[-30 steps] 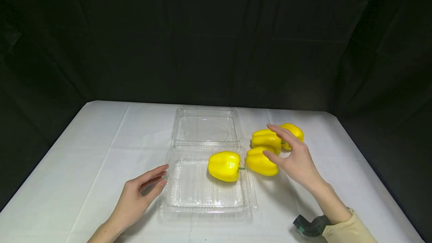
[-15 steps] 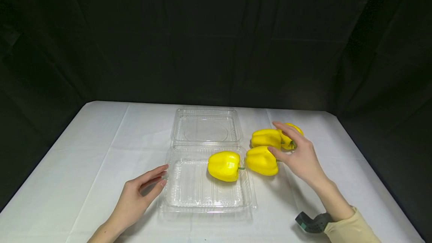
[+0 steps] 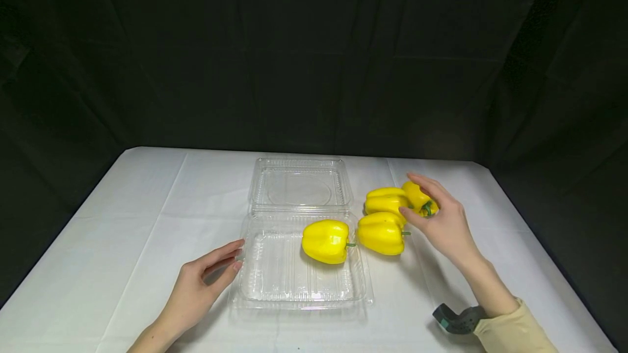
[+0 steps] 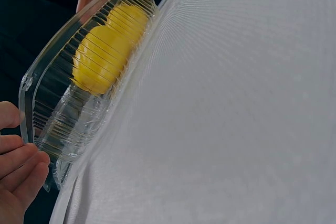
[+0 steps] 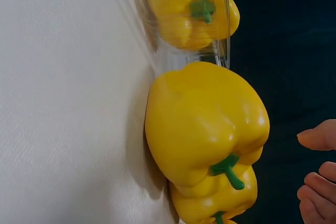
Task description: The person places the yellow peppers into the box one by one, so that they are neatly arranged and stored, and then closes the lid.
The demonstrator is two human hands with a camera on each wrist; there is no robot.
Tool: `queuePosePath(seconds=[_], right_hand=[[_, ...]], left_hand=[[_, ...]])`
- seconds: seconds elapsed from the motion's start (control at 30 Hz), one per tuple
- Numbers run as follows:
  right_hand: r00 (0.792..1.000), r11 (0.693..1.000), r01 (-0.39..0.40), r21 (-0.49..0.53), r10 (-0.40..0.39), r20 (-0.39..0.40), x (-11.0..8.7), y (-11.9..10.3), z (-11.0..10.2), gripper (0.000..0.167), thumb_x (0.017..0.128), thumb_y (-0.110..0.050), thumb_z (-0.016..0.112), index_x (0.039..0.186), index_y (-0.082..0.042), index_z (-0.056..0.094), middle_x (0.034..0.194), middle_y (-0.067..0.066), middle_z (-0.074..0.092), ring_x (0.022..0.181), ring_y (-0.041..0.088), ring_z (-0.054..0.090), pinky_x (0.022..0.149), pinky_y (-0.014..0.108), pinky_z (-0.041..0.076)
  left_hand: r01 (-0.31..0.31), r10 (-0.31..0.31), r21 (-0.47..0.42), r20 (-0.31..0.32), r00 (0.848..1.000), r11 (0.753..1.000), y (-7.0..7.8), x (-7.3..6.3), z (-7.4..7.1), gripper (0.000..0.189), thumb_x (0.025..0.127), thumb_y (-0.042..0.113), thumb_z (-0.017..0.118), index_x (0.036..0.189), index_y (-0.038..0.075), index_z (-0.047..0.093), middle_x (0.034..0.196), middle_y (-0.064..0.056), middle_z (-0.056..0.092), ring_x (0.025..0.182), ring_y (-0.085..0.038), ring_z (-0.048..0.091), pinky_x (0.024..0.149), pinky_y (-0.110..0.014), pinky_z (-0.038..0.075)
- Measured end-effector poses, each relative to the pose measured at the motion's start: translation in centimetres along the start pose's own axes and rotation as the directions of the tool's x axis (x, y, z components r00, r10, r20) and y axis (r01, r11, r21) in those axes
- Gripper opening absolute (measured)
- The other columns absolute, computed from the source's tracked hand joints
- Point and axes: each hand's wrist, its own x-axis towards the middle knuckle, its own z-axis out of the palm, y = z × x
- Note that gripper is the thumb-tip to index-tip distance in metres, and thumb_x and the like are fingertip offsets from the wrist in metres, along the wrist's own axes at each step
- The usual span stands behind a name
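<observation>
A clear plastic clamshell container (image 3: 275,282) lies opened flat, with one yellow bell pepper (image 3: 325,241) in the right part of its near half. My left hand (image 3: 198,285) rests its fingertips against that half's left edge, thumb and index finger apart; the left wrist view shows the fingers (image 4: 23,166) right at the rim. My right hand (image 3: 444,222) hovers at the right of the other peppers, thumb and fingers spread and holding nothing. Beneath it are a front pepper (image 3: 381,234), one behind it (image 3: 385,200) and a far-right pepper (image 3: 417,195), which the hand partly overlaps.
The container's lid half (image 3: 300,184) lies behind the near half, hinge between them. A white cloth (image 3: 122,244) covers the table. Black curtains (image 3: 314,59) hang behind and at both sides. A dark device (image 3: 458,319) is strapped at the right wrist.
My right hand has shifted right and slightly back, uncovering the stem of the front pepper and more of the far-right pepper. The left hand and container have stayed in place.
</observation>
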Motion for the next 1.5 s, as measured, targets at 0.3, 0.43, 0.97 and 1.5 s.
queuePosePath(seconds=[0.3, 0.43, 0.97, 1.5], right_hand=[[1.0, 1.0, -0.017, 0.001, 0.017, -0.007, 0.2, 0.5, -0.2, 0.068, 0.085, -0.007, 0.079, 0.146, -0.015, 0.051, 0.146, 0.013, 0.052, 0.133, 0.041, 0.047, 0.106, 0.065, 0.044], [0.999, 0.999, -0.033, -0.005, 0.033, -0.005, 0.3, 0.8, -0.2, 0.067, 0.085, -0.008, 0.078, 0.146, -0.014, 0.051, 0.147, 0.013, 0.051, 0.134, 0.041, 0.047, 0.106, 0.064, 0.044], [0.996, 0.996, -0.092, -0.02, 0.092, -0.01, 0.6, 2.2, -0.5, 0.064, 0.088, -0.011, 0.076, 0.146, -0.013, 0.05, 0.148, 0.015, 0.05, 0.131, 0.042, 0.047, 0.108, 0.065, 0.042], [0.987, 0.984, -0.157, -0.08, 0.153, -0.058, 0.9, 3.8, -0.7, 0.064, 0.089, -0.011, 0.075, 0.146, -0.005, 0.048, 0.148, 0.022, 0.047, 0.132, 0.048, 0.045, 0.108, 0.065, 0.042]], left_hand=[[-0.005, 0.005, 0.017, -0.006, 1.0, 1.0, -0.1, 0.0, 0.0, 0.035, 0.096, 0.018, 0.069, 0.131, 0.017, 0.066, 0.127, -0.002, 0.07, 0.109, -0.015, 0.069, 0.096, -0.018, 0.055], [-0.006, 0.006, 0.018, -0.005, 1.0, 1.0, -0.1, 0.0, 0.0, 0.035, 0.096, 0.018, 0.069, 0.131, 0.016, 0.066, 0.127, -0.002, 0.07, 0.109, -0.014, 0.069, 0.096, -0.019, 0.055], [-0.009, 0.009, 0.013, -0.003, 1.0, 1.0, 0.0, 0.1, 0.1, 0.036, 0.096, 0.017, 0.069, 0.131, 0.011, 0.066, 0.126, -0.003, 0.07, 0.109, -0.015, 0.069, 0.096, -0.019, 0.055], [-0.009, 0.01, 0.015, -0.006, 1.0, 1.0, 0.0, 0.0, 0.0, 0.035, 0.096, 0.017, 0.07, 0.131, 0.016, 0.066, 0.125, -0.002, 0.07, 0.109, -0.015, 0.069, 0.095, -0.018, 0.055]])
